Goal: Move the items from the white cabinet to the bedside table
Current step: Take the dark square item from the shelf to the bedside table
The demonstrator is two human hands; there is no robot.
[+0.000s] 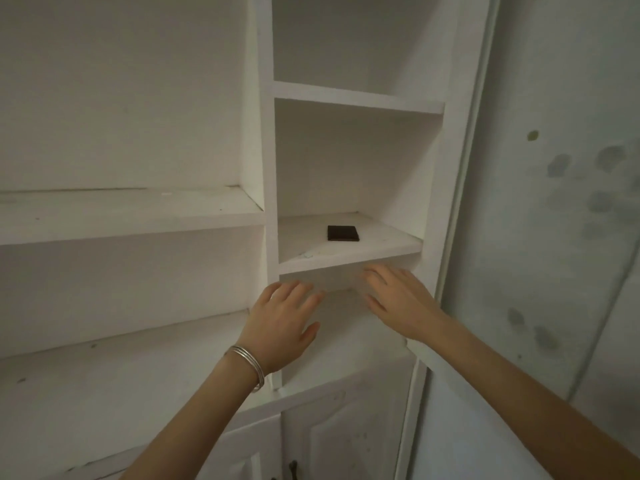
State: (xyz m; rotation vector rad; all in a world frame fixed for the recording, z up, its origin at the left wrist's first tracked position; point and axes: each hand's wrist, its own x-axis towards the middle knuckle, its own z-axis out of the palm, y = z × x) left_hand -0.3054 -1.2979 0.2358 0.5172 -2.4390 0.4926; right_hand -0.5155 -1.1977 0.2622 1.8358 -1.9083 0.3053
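- Nothing in your grasp: your left hand (282, 320) is spread loose, fingers (298, 289) straight and fanned, holding nothing.
- Same on the other side: your right hand (398, 303) is flat and relaxed, back of the hand toward the camera, nothing between thumb and fingers.
- Both hands are raised in front of the white cabinet (266, 150), close together with a gap between them, palms facing the shelves.
- Your right fingertips (375, 273) reach the front edge of the narrow shelf (381, 244); whether they touch it, I cannot tell.
- Your left hand sits lower, just beside the upright divider (269, 202), in front of the compartment under that shelf.
- The thing to move, 1 small dark square item (343, 233), lies flat on that narrow shelf, near its middle and set back from the front edge, above both hands and apart from them.
- Silver bangles (247, 363) ring your left wrist.
- Left of the divider run 2 wide shelves (121, 216), their white paint scuffed.
- Below the hands are panelled cabinet doors (329, 434) with a dark handle (293, 467) at the bottom edge of view.
- On the right, a pale wall (554, 237) carries grey blotches.
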